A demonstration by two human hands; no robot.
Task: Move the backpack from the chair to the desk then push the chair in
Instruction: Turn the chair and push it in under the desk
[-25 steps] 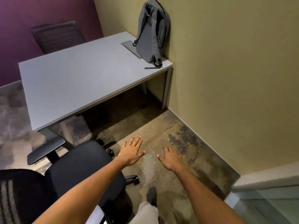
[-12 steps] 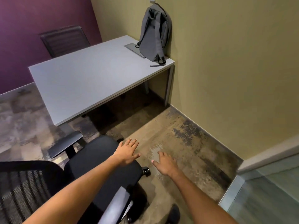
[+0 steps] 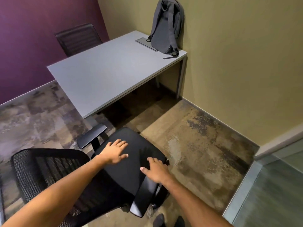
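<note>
Whereas earlier over carpet, left hand (image 3: pixel 115 152) and right hand (image 3: pixel 156 172) now over chair (image 3: pixel 131 164) seat, grips spread, empty.

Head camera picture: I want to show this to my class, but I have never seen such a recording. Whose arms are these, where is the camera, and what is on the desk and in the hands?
There is no machine here. A person wears a wide-angle camera on the head, looking forward and down, so the two bare arms reaching in from below are their own. The left hand is spread over the seat of the black office chair. The right hand is over the seat's edge near the armrest. Both are open and hold nothing. On the grey desk a grey backpack stands upright, leaning against the wall in the far corner. The chair is not yet pushed under the desk. A second chair stands behind the desk.
</note>
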